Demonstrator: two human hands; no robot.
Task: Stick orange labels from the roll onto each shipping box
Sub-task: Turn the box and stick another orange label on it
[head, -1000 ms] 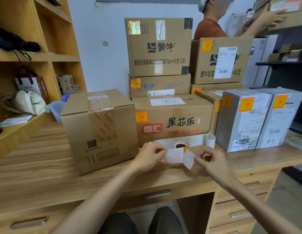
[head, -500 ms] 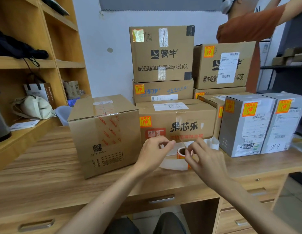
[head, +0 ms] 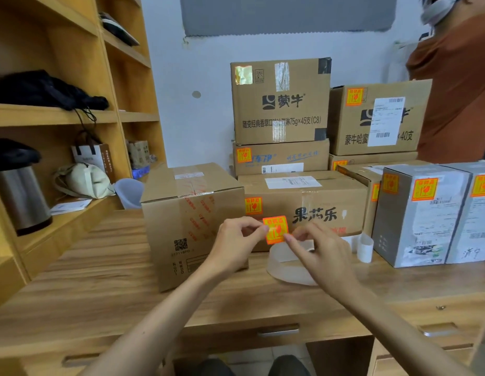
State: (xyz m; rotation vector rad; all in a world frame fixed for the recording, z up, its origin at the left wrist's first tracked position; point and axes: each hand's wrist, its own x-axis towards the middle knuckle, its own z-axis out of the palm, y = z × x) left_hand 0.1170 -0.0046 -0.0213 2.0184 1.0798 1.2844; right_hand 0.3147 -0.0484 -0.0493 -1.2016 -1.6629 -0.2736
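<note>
The fingers (head: 257,228) of the left hand (head: 235,241) pinch the left edge of one orange label (head: 276,229). The fingers (head: 289,238) of the right hand (head: 324,256) pinch its bottom right corner. Both sets of fingers are closed tight on the label. It is held up flat in the air between the two hands, with its red print facing the camera. It is free of the white paper strip (head: 286,271).

That strip lies in a loop on the tabletop (head: 100,280), just under the hands. One end of it curls up near the right hand. The roll itself is hidden.

Just left of the label stands a plain brown box (head: 187,221) with a small black code square on its front. Behind the label is a wide brown box (head: 317,195) with big black letters. It has an orange sticker (head: 253,205) at the top left of its front.

On the right stands a tall grey box (head: 420,226), touching a second grey box (head: 477,226). Both have orange stickers near the top.

At the back, by the wall, more brown boxes are stacked. The top box (head: 280,104) has shiny tape on it.

A person in a brown shirt (head: 458,90) stands at the far right. On the left, wooden shelves (head: 59,115) hold a metal jug (head: 21,196) and a cream bag (head: 84,180).
</note>
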